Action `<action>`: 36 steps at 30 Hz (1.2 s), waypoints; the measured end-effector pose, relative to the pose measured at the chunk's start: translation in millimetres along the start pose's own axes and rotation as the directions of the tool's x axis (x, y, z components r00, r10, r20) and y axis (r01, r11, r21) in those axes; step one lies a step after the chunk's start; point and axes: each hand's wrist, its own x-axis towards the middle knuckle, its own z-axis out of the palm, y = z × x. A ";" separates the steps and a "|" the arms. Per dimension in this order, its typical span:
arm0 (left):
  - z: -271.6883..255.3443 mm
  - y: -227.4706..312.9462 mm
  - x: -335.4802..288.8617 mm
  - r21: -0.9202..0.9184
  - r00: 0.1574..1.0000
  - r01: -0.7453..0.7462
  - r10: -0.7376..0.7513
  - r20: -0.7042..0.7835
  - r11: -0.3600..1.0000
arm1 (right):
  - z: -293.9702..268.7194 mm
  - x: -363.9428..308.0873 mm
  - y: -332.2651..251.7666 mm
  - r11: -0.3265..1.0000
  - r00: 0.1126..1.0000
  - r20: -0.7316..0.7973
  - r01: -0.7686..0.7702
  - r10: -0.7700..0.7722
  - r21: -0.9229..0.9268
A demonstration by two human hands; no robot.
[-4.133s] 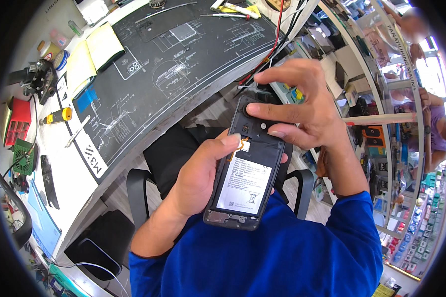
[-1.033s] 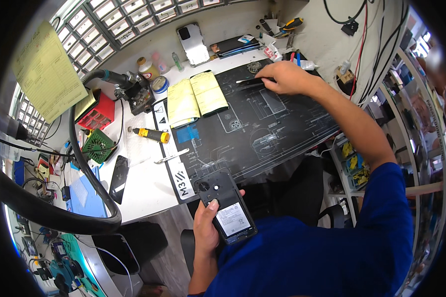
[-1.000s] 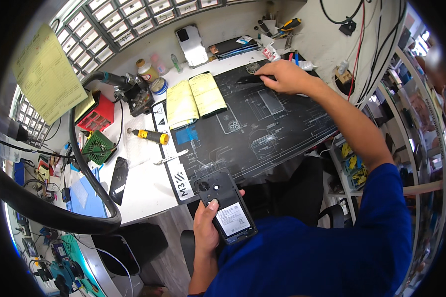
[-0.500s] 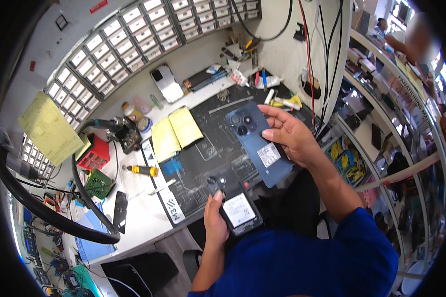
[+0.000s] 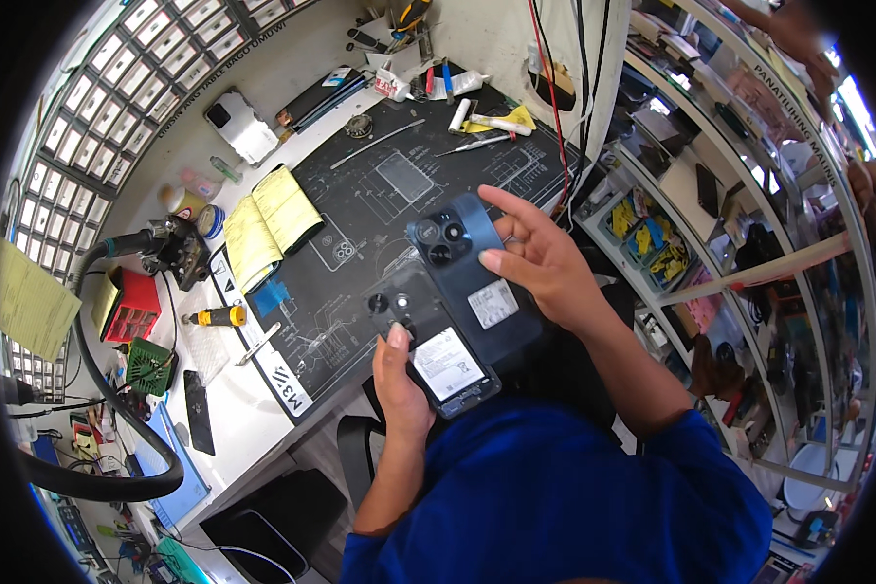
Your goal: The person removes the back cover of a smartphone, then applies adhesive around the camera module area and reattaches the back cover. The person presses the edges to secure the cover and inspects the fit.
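Note:
My left hand [image 5: 401,387] grips a dark phone [image 5: 473,397] with its back off, the thumb lying near the camera openings at the upper end. A white-labelled battery [image 5: 448,365] shows in the phone's lower half. My right hand [image 5: 547,268] pinches a blue phone back cover [image 5: 456,276] by its right edge, thumb on the outer face and fingers behind. The cover has round camera rings at the top and a white sticker [image 5: 493,305]. It is held just right of the phone, their edges close together or overlapping; whether they touch I cannot tell.
Below my hands lies a black work mat [image 5: 370,165] with a yellow notebook [image 5: 273,222]. Left of it are a yellow-and-black screwdriver [image 5: 219,316], a microscope [image 5: 177,255] and a thick black cable [image 5: 117,487]. Glass shelves [image 5: 730,282] rise at the right, with another person's arm beyond.
The back cover in my right hand has moved left, up against the phone's side. The phone stays in my left hand. The whole view has shifted toward the right of the bench.

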 end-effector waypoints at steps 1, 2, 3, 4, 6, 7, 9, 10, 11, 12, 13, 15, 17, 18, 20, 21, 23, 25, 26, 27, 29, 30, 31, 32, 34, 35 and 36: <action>1.5 0.9 4.2 -0.018 1.000 -0.012 0.011 -0.021 1.000 | -1.5 7.9 2.5 1.000 1.000 -0.004 -0.004 0.004 -0.024; 4.4 5.4 8.4 -0.010 0.998 -0.044 0.044 0.034 0.999 | -1.7 15.8 2.4 0.996 0.997 -0.036 -0.066 0.064 -0.058; 6.7 10.4 12.8 0.006 0.999 -0.043 0.043 0.023 0.999 | -1.3 27.8 6.9 0.997 0.997 -0.044 -0.071 0.070 -0.031; 9.7 14.4 18.1 0.022 0.999 -0.040 0.040 0.020 0.999 | -4.3 40.1 16.1 0.997 0.996 -0.057 -0.072 0.072 -0.006; 13.2 20.7 27.2 0.039 0.998 -0.060 0.060 -0.004 0.997 | -8.7 63.2 35.0 0.997 0.996 -0.064 -0.066 0.068 0.030; 12.5 23.3 30.6 0.043 0.997 -0.068 0.069 -0.018 0.997 | -8.9 72.2 40.6 0.998 0.996 -0.068 -0.064 0.065 0.020; 5.6 30.0 36.0 0.053 0.995 -0.080 0.082 -0.052 0.995 | -6.1 88.1 48.3 0.998 0.995 -0.078 -0.067 0.066 0.001; 2.0 35.1 37.4 0.042 0.996 -0.080 0.082 -0.045 0.996 | -4.4 96.0 50.1 0.999 0.996 -0.081 -0.045 0.043 -0.024; 1.2 40.4 38.4 0.034 0.994 -0.093 0.095 -0.049 0.995 | -4.2 101.4 50.0 0.997 0.993 -0.096 -0.071 0.068 -0.031; 0.6 45.3 39.1 0.028 0.993 -0.105 0.106 -0.055 0.994 | -1.9 105.8 47.4 0.994 0.989 -0.110 -0.099 0.095 -0.035; -1.7 48.4 40.6 0.023 0.991 -0.116 0.117 -0.061 0.993 | -0.6 110.3 47.6 0.991 0.985 -0.124 -0.127 0.122 -0.039; -10.2 51.6 42.8 0.029 0.990 -0.123 0.125 -0.060 0.992 | 1.1 116.4 52.1 0.996 0.989 -0.119 -0.090 0.087 -0.019; -13.1 55.0 43.4 0.033 0.992 -0.114 0.116 -0.056 0.993 | 5.2 114.6 36.8 0.989 0.987 -0.088 -0.139 0.135 -0.045; -12.3 57.4 44.2 0.011 0.993 -0.100 0.101 -0.062 0.995 | 12.8 114.8 36.0 0.992 0.988 -0.115 -0.110 0.103 -0.060; -9.6 58.2 44.5 0.001 0.996 -0.082 0.081 -0.045 0.997 | 18.1 112.4 37.8 0.980 0.993 -0.081 -0.094 0.081 -0.174; -9.1 58.0 44.8 -0.007 0.997 -0.073 0.073 -0.035 0.997 | 20.8 110.7 38.7 0.969 0.996 -0.062 -0.082 0.069 -0.232; -21.2 51.5 44.8 0.005 1.000 -0.005 0.005 -0.014 1.000 | 28.3 107.4 50.5 0.942 0.996 -0.073 0.015 -0.041 -0.336; -18.4 50.5 42.4 0.035 1.000 0.017 -0.016 -0.024 0.999 | 35.3 107.5 56.8 0.887 0.991 -0.053 0.084 -0.120 -0.453; -17.0 49.4 42.0 0.033 0.999 0.004 -0.003 -0.038 0.999 | 40.8 106.2 58.5 0.898 0.990 -0.062 0.090 -0.129 -0.431; -15.8 48.7 41.5 0.028 0.999 -0.003 0.005 -0.046 1.000 | 42.8 107.2 58.6 0.886 0.986 -0.059 0.112 -0.155 -0.450; -14.6 48.8 39.7 0.019 0.998 -0.019 0.020 -0.062 1.000 | 46.2 109.2 58.7 0.860 0.977 -0.053 0.155 -0.206 -0.487; -15.2 50.4 37.1 0.028 0.997 -0.032 0.033 -0.067 0.999 | 49.3 110.7 54.5 0.915 0.987 -0.087 0.093 -0.137 -0.392; -15.4 52.1 34.7 0.014 0.996 -0.041 0.042 -0.076 0.999 | 52.3 114.1 46.2 0.957 0.992 -0.113 0.027 -0.062 -0.290; -15.5 53.7 32.3 0.000 0.995 -0.050 0.050 -0.086 0.999 | 53.2 118.6 41.3 0.982 0.991 -0.131 -0.040 0.016 -0.184; -17.9 56.2 28.2 -0.022 0.994 -0.066 0.063 -0.091 0.998 | 35.1 129.7 31.5 0.952 0.999 -0.029 -0.041 0.034 -0.302; -20.5 57.8 26.5 -0.029 0.994 -0.070 0.067 -0.091 0.997 | 30.0 134.1 21.9 0.902 0.998 -0.012 -0.060 0.060 -0.427; -21.5 59.3 24.6 -0.032 0.994 -0.073 0.070 -0.086 0.997 | 17.5 145.4 28.9 0.728 0.971 0.031 0.197 -0.235 -0.656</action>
